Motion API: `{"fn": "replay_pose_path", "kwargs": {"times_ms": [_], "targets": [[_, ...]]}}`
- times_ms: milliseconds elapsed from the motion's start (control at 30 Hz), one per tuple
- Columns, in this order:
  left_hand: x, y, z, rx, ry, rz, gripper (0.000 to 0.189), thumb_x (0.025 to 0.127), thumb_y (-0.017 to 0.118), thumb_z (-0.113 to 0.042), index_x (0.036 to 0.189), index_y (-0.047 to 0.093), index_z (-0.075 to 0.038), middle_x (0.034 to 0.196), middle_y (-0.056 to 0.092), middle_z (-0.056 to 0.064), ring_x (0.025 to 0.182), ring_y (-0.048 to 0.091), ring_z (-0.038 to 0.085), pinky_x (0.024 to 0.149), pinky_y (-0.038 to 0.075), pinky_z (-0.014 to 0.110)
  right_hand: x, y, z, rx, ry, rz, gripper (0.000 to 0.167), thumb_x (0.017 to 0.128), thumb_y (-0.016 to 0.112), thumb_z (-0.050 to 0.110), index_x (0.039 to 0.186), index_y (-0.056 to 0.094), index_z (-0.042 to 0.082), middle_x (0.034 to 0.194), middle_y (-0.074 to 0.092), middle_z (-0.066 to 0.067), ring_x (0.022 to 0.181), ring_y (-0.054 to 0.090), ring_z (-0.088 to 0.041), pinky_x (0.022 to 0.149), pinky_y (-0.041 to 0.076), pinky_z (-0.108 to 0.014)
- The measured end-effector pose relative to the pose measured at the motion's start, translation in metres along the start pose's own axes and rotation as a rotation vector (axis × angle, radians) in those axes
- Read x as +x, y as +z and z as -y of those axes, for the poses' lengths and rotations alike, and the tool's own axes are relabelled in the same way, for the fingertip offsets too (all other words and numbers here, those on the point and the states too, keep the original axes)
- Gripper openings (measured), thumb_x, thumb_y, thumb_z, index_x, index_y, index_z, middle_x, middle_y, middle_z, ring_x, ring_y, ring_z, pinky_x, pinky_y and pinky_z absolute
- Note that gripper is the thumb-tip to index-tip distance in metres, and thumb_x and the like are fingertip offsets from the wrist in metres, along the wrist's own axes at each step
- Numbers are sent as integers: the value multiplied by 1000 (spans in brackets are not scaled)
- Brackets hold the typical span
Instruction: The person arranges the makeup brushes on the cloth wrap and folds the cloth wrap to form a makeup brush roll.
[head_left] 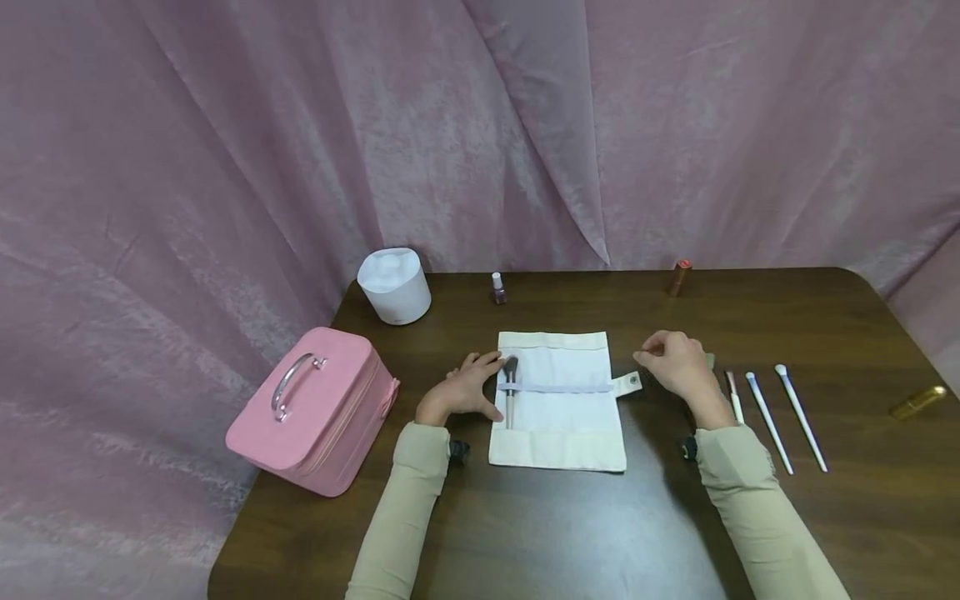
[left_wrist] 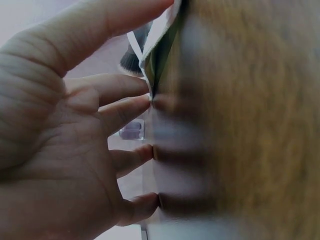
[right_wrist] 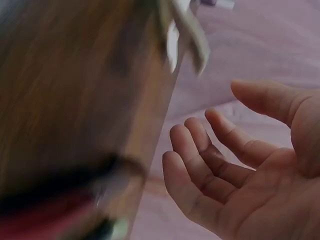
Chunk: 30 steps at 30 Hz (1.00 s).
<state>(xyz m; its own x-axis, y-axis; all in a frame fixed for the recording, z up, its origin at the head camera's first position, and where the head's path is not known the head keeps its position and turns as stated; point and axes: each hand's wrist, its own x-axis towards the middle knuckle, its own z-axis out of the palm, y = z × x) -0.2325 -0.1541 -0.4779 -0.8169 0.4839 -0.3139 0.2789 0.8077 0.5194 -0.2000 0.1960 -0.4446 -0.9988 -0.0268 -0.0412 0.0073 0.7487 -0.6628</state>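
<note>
A white cloth brush roll [head_left: 562, 429] lies unfolded on the table, its snap strap [head_left: 627, 383] sticking out to the right. One dark-haired makeup brush [head_left: 511, 392] is tucked under its elastic band at the left side. My left hand [head_left: 467, 387] spreads its fingers along the roll's left edge; in the left wrist view, thumb and fingertips touch the raised cloth edge [left_wrist: 149, 65]. Just right of the strap hovers my right hand [head_left: 675, 362], fingers loosely bent. The right wrist view shows that hand [right_wrist: 240, 185] with nothing between thumb and fingers.
Right of the right hand lie a short brush [head_left: 734, 398] and two white-handled brushes [head_left: 768, 421]. A gold tube [head_left: 918, 402] is farther right. Lipstick [head_left: 678, 277], a nail polish bottle [head_left: 498, 288] and a white round container [head_left: 395, 287] stand behind; a pink case [head_left: 318, 408] sits left.
</note>
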Motion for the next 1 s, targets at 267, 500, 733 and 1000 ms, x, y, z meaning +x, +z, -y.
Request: {"fn": "replay_pose_path", "kwargs": {"times_ms": [267, 500, 733, 1000], "targets": [[2, 0, 1, 12, -24, 5, 97, 79, 88, -20, 159, 34, -11, 167, 20, 6, 152, 9, 37, 113, 14, 71, -12, -14, -23, -159, 5, -33, 21, 91, 70, 12, 93, 65, -8, 82, 63, -18, 70, 57, -31, 60, 46, -45], [2, -1, 1, -10, -30, 2, 96, 79, 87, -17, 159, 34, -11, 168, 19, 5, 153, 7, 37, 113, 12, 70, -16, -18, -30, -261, 41, 17, 40, 89, 71, 11, 58, 46, 11, 59, 45, -4, 57, 45, -23, 52, 37, -38], [0, 2, -1, -36, -34, 16, 97, 80, 87, -17, 160, 32, -12, 168, 18, 4, 153, 4, 36, 114, 10, 69, -20, -16, -42, -276, 57, 53, 43, 86, 69, 9, 55, 40, 12, 58, 39, -4, 57, 43, -25, 53, 39, -41], [-2, 2, -1, -42, -38, 14, 99, 81, 86, -17, 161, 29, -11, 168, 16, 2, 154, 2, 34, 115, 9, 68, -13, -22, -40, -167, 17, 42, 27, 89, 70, 12, 67, 62, -1, 63, 57, -11, 60, 53, -29, 56, 45, -42]]}}
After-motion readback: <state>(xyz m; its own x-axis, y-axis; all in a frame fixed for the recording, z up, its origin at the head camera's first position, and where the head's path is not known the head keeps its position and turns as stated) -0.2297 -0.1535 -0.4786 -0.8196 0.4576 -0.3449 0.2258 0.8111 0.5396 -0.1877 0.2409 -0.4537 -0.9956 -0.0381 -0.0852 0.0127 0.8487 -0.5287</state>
